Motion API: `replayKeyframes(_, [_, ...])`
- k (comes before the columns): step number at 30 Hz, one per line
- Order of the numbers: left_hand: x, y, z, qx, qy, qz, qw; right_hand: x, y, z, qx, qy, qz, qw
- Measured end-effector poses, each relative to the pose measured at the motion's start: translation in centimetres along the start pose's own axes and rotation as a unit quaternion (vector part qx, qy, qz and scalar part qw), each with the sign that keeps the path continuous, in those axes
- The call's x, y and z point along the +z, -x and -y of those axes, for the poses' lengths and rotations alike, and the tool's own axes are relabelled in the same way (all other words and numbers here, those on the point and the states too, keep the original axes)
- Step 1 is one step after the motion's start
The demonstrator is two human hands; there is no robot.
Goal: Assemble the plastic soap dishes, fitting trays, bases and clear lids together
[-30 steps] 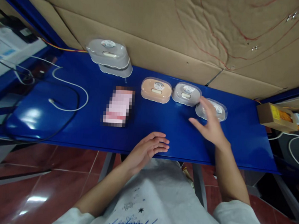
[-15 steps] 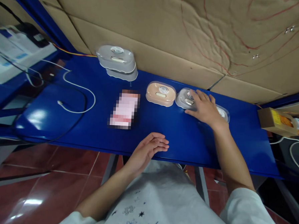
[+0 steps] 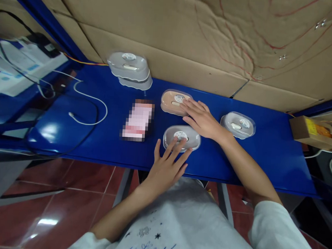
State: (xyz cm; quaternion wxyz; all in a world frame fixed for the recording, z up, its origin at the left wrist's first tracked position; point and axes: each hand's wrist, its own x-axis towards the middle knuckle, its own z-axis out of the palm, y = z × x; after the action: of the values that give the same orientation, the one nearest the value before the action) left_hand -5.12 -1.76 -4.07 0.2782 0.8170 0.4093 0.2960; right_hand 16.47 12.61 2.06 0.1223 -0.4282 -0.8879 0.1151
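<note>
A grey oval box with a clear lid (image 3: pixel 194 135) lies near the front of the blue table. My left hand (image 3: pixel 168 167) is spread, with its fingertips over this box's near side and label. Behind it sits a peach oval box (image 3: pixel 169 102) with a round white label. My right hand (image 3: pixel 201 119) reaches over the peach box's right end, fingers stretched out; whether they touch the lid I cannot tell. Another grey lidded box (image 3: pixel 238 124) stands to the right of my right forearm. At the back left, two grey boxes (image 3: pixel 130 68) are stacked.
A blurred-out pink rectangle (image 3: pixel 138 120) lies left of the boxes on the blue table (image 3: pixel 270 156). A white cable (image 3: pixel 92 123) curls farther left. Cardboard (image 3: pixel 165 39) lines the back, and a small carton (image 3: pixel 311 132) stands at the right end.
The middle grey box has come from the back row to the front of the table. My right hand has shifted left to the peach box; my left hand has spread over the grey box.
</note>
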Motion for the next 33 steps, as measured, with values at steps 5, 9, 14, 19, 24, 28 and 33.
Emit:
replayKeyframes(5, [-0.7,0.3,0.6,0.036,-0.115,-0.025,0.992,0.1,2.2,-1.7,0.051,0.074,-0.031,0.996])
replayKeyframes(9, [-1.0,0.0,1.2,0.048,-0.182,-0.054,0.981,-1.3,6.0,-1.7,0.121,0.129,-0.079,0.981])
replayKeyframes(14, [-1.1,-0.2,1.6,0.047,-0.112,-0.134,0.984,-1.1,6.6,1.6,-0.010,0.004,-0.008,1.000])
replayKeyframes(19, [-1.3,1.2,1.5,-0.057,0.051,-0.213,0.974,1.9,4.2,2.9,-0.035,-0.059,0.042,0.997])
replayKeyframes(24, [-0.4,2.5,0.9,-0.157,0.292,-0.266,0.905,2.7,4.1,1.8,-0.018,-0.149,-0.016,0.989])
replayKeyframes(28, [-0.9,1.7,-0.3,-0.250,0.606,-0.193,0.730,1.8,5.5,3.3,-0.057,-0.223,-0.025,0.973])
replayKeyframes(33, [-2.3,0.7,-0.9,-0.347,0.749,-0.152,0.544,1.7,5.2,4.0,-0.072,-0.257,0.004,0.964])
